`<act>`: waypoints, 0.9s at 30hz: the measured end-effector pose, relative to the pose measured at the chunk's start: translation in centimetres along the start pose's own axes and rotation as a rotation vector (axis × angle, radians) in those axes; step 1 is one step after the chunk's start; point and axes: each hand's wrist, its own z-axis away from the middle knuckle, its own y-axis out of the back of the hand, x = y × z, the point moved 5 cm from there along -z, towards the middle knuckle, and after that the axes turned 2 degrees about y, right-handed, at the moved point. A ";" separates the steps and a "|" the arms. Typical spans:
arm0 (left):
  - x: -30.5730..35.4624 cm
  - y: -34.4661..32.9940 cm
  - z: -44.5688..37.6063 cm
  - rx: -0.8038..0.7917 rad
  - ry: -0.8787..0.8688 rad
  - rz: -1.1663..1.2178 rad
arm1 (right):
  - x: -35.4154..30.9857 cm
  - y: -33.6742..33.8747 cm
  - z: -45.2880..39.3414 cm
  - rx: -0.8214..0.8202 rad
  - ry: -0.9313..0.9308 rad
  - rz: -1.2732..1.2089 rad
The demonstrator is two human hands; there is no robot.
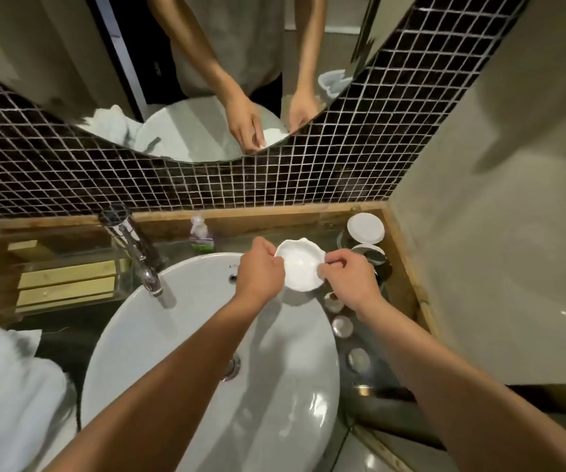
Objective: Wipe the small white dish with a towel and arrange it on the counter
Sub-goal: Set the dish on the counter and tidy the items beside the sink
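Note:
A small white dish (pixel 300 267) with a scalloped rim is held over the far right rim of the white sink (pixel 186 335). My left hand (pixel 259 270) grips its left edge and my right hand (pixel 349 279) pinches its right edge. A white towel (pixel 9 379) lies crumpled on the dark counter at the near left, away from both hands. The dish's underside is hidden.
A chrome tap (pixel 138 253) stands at the sink's far left. Jars with white lids (pixel 365 228) and several small round containers (pixel 343 327) line the counter on the right. A small bottle (pixel 201 235) stands behind the sink, a wooden tray (pixel 67 284) left, a mirror (pixel 186 80) above.

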 end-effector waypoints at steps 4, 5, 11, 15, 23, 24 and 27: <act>1.1 -2.3 -1.1 -0.046 -0.078 -0.175 | 0.5 0.2 -2.7 0.017 0.021 0.050; 1.3 -2.8 -1.6 -0.058 -0.089 -0.218 | 0.6 0.2 -3.5 0.023 0.035 0.076; 0.0 -5.4 -4.7 -0.118 0.006 -0.375 | 1.0 -1.0 -7.8 0.015 0.032 0.217; -0.4 -6.5 -6.3 -0.103 -0.009 -0.421 | 1.3 -2.1 -9.0 -0.061 0.040 0.315; -1.0 -8.5 -9.0 -0.106 -0.093 -0.641 | 1.5 -3.9 -11.8 -0.254 0.087 0.543; -1.0 -8.6 -9.4 -0.107 -0.109 -0.654 | 1.4 -4.0 -12.0 -0.277 0.087 0.577; -0.9 -8.9 -10.0 -0.117 -0.137 -0.678 | 1.7 -4.3 -12.7 -0.270 0.092 0.574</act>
